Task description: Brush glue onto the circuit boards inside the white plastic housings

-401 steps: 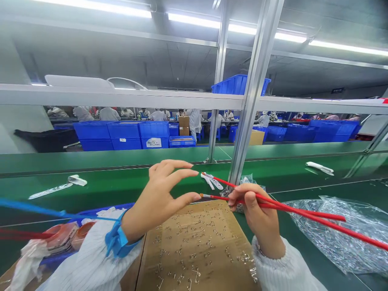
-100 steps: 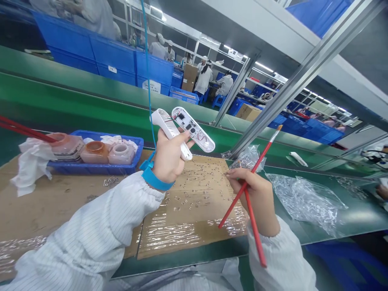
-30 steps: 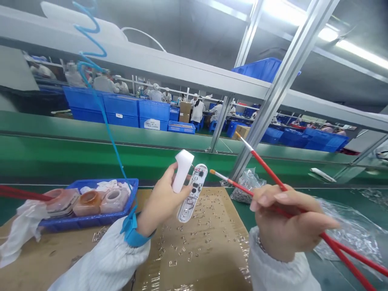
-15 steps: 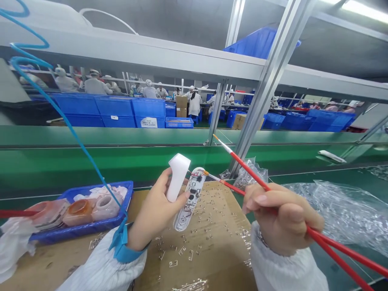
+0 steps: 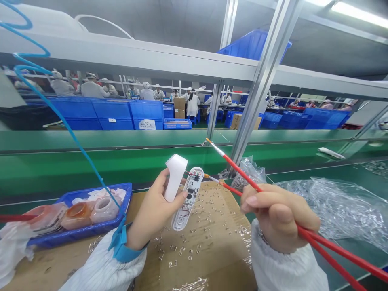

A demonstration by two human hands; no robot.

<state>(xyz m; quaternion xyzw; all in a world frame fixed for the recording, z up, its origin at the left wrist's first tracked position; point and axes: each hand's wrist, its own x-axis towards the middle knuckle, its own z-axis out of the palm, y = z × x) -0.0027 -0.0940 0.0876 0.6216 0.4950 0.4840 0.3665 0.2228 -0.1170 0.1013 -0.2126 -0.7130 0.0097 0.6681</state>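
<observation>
My left hand (image 5: 157, 206) grips an opened white plastic device, fingers behind it and thumb across its front. Its smooth white housing (image 5: 176, 176) leans to the left, joined by thin wires to the long oval half with a circuit board (image 5: 189, 198). Two red-handled paintbrushes (image 5: 239, 169) are in my right hand (image 5: 280, 216), pinched between closed fingers. One brush points up and away toward the conveyor. The lower brush's amber tip is beside the upper right edge of the board half; I cannot tell whether it touches. A blue wrist strap (image 5: 125, 244) circles my left wrist.
Small metal clips (image 5: 182, 250) lie scattered over the cardboard (image 5: 224, 258) below my hands. At left stands a blue tray (image 5: 81, 230) with small jars. Clear plastic bags (image 5: 333, 210) lie at right. Beyond runs a green conveyor (image 5: 91, 165), with a metal post (image 5: 263, 81) in front.
The lower brush's tip has drawn slightly right, off the wired end of the board half. The whole view has shifted a little; both hands keep their holds.
</observation>
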